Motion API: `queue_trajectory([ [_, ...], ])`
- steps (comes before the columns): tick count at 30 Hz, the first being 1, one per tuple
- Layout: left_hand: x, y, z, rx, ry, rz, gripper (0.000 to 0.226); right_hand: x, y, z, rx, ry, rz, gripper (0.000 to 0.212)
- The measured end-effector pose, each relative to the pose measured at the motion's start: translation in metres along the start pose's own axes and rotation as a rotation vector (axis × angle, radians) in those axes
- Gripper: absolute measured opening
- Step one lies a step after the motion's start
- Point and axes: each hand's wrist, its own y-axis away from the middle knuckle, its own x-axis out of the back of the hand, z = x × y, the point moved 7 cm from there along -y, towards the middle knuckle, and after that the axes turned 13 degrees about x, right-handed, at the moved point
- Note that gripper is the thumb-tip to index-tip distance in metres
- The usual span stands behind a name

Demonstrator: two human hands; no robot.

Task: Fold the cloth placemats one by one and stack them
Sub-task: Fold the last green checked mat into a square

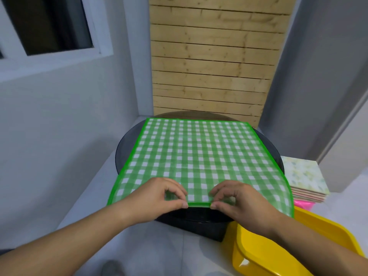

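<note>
Green checked placemat (196, 156) lies flat on the round table (127, 140), frame centre. Left hand (159, 196) and right hand (239, 198) both pinch its near hem (close together). Lift evenly, land hem on far edge.

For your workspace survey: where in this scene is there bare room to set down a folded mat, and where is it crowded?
Bare patches: the pale surface left of the round dark table, and the strip in front of it between the forearms. Crowded: the green checked mat covers the tabletop, both the left hand and the right hand pinch its near edge, and the right side holds the stack of mats and the yellow tub.
</note>
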Motion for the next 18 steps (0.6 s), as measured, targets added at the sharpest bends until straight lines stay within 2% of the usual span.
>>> queue_trajectory([
  [9, 0.061, -0.038, 0.041, -0.020, -0.098, 0.132, 0.009, 0.060, -0.048, -0.009, 0.041, 0.216, 0.122, 0.015],
  [14, 0.103, -0.083, 0.076, -0.011, -0.274, 0.192, 0.010, 0.101, -0.097, 0.002, 0.032, 0.354, 0.136, 0.020],
  [18, 0.125, -0.136, 0.087, 0.018, -0.418, 0.161, 0.012, 0.118, -0.137, 0.024, -0.017, 0.459, 0.098, 0.023],
])
